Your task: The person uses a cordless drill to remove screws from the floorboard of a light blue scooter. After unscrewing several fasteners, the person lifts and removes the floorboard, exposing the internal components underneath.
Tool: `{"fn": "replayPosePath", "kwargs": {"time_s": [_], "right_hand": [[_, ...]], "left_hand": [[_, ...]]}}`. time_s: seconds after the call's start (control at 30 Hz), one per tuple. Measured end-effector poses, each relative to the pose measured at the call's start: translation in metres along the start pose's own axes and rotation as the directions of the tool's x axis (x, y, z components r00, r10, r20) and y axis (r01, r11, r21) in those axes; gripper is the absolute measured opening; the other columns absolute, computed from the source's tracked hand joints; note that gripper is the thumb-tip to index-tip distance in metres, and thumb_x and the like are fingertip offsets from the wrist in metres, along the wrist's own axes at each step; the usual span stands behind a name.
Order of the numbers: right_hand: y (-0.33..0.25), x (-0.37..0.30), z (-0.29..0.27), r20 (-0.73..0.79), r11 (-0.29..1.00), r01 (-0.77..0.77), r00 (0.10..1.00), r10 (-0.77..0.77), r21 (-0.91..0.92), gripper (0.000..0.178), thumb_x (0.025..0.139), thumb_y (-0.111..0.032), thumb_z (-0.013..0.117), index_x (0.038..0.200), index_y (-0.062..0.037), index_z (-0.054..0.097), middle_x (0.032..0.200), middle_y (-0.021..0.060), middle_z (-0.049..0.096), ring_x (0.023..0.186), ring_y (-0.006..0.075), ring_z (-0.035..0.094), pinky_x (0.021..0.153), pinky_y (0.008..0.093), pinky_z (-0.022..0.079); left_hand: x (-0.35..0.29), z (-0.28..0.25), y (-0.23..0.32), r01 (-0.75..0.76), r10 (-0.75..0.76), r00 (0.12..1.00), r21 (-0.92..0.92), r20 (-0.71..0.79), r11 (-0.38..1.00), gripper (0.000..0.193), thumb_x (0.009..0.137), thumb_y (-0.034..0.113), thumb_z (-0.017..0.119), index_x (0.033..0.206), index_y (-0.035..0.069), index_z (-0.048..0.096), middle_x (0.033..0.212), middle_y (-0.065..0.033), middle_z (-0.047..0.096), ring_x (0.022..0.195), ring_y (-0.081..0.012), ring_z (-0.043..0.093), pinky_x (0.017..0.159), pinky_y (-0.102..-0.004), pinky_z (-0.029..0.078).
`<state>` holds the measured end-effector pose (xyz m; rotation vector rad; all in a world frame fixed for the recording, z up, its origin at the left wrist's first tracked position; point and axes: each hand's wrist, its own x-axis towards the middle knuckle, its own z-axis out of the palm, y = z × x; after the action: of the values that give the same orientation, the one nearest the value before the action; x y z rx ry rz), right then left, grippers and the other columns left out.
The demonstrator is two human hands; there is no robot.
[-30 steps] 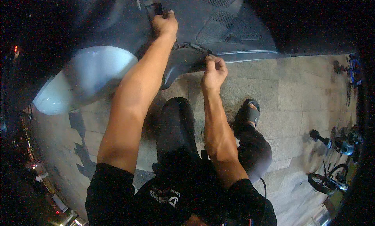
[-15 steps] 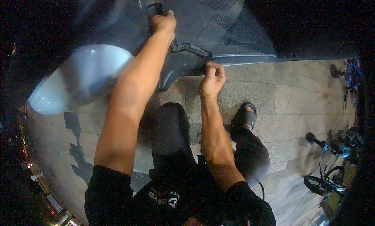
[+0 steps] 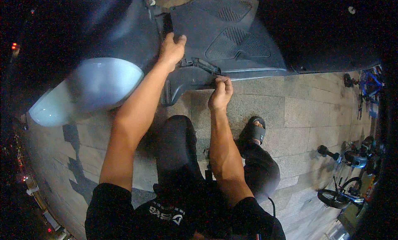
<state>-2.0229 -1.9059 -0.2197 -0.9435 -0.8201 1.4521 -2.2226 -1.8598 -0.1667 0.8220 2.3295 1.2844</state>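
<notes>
A dark scooter's footboard (image 3: 195, 36) lies at the top of the view, with textured foot pads. My left hand (image 3: 172, 53) is at its left part, below a black recessed strip (image 3: 166, 22); the thumb stands apart from the forefinger, and the other fingers are hidden. Along the footboard's near edge runs a narrow black plastic strip (image 3: 205, 65) with an uneven surface. At its right end my right hand (image 3: 221, 92) pinches thumb and fingers together on it. Whether the strip is loose or fixed I cannot tell.
A glossy pale-blue body panel (image 3: 99, 84) bulges out at the left. Below spreads stone paving (image 3: 298, 103), with my sandalled foot (image 3: 258, 130) on it. Bicycles (image 3: 336, 197) and other parked vehicles stand along the right edge.
The view has shifted, so the scooter sits lower in the picture. My left hand has drawn back toward me, baring more of the black recess; its thumb now stands apart. My right hand keeps its pinch.
</notes>
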Motion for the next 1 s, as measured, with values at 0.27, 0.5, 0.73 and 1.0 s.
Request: {"fn": "replayPosePath", "kwargs": {"time_s": [0.27,0.5,0.73,1.0], "right_hand": [[0.006,-0.005,-0.008,-0.03,0.994,0.028,0.999,-0.031,-0.11,0.013,0.088,-0.013,0.055,0.079,-0.0036,0.057,0.077,-0.001,0.053,0.073,0.0098,0.045,0.067,0.0264,0.039],[0.053,-0.097,-0.024,0.093,0.955,0.096,0.993,-0.073,-0.279,0.012,0.085,-0.006,0.052,0.074,-0.002,0.051,0.071,-0.0002,0.051,0.068,0.0096,0.046,0.061,0.0267,0.041],[0.11,-0.032,-0.044,-0.08,0.966,-0.13,0.99,0.114,-0.224,0.021,0.087,-0.015,0.055,0.072,0.0004,0.052,0.065,0.0023,0.052,0.063,0.013,0.047,0.059,0.0317,0.041],[0.159,-0.061,-0.105,-0.142,0.641,-0.229,0.972,0.185,-0.733,0.028,0.083,-0.024,0.057,0.092,0.0012,0.065,0.088,0.0213,0.067,0.082,0.0368,0.064,0.076,0.0433,0.05]], "left_hand": [[-0.009,0.016,0.033,0.096,-0.12,0.985,-0.178,-0.127,0.979,0.046,0.085,0.03,0.068,0.112,-0.005,0.057,0.107,-0.0188,0.063,0.099,-0.03,0.059,0.086,-0.0387,0.045],[-0.008,0.021,0.024,0.126,-0.157,0.983,-0.281,-0.09,0.951,0.049,0.086,0.034,0.068,0.116,-0.002,0.055,0.108,-0.0149,0.062,0.097,-0.027,0.057,0.085,-0.0403,0.045],[-0.004,0.021,0.019,0.13,-0.163,0.984,-0.331,-0.073,0.935,0.045,0.089,0.032,0.064,0.119,0.0,0.055,0.114,-0.0155,0.061,0.105,-0.0275,0.055,0.089,-0.0394,0.043],[-0.015,0.017,0.017,0.136,-0.146,0.989,-0.368,0.0,0.92,0.032,0.093,0.027,0.058,0.108,-0.001,0.061,0.099,-0.0112,0.064,0.089,-0.0229,0.057,0.079,-0.0377,0.044]]}}
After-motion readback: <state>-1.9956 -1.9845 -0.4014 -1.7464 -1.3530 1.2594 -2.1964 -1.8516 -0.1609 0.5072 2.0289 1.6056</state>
